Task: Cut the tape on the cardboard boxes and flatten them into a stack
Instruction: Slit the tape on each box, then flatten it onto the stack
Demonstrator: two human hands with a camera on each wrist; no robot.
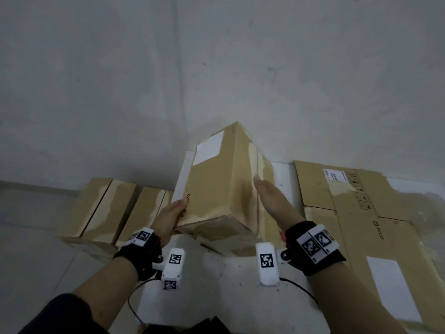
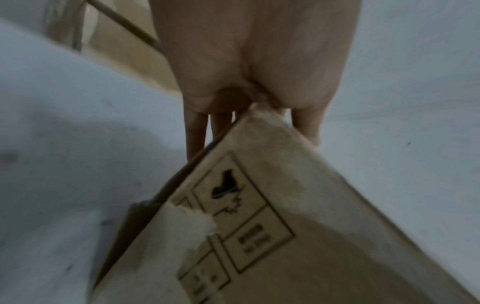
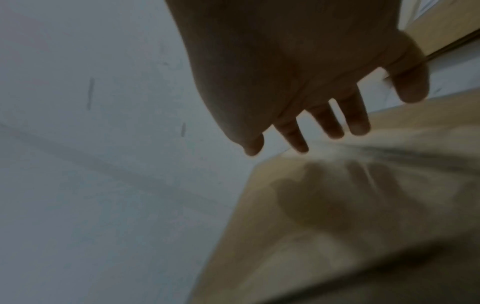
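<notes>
A sealed brown cardboard box point(image 1: 216, 179) with a white label point(image 1: 208, 148) is held tilted above the floor, its taped edge facing right. My left hand point(image 1: 172, 214) grips its near left corner, thumb on the upper face and fingers underneath. In the left wrist view the box point(image 2: 285, 236) shows printed handling symbols, and its corner sits wedged in my left hand point(image 2: 254, 61). My right hand point(image 1: 272, 198) is flat with straight fingers beside the box's right face. The right wrist view shows that hand point(image 3: 298, 72) spread over the box point(image 3: 350, 226), casting a shadow; contact is unclear.
Flattened cardboard point(image 1: 361, 213) lies on the floor at the right. Several sealed boxes point(image 1: 103, 208) stand in a row at the left, against a white wall point(image 1: 168, 80). A black cable point(image 1: 134, 307) hangs below my left wrist.
</notes>
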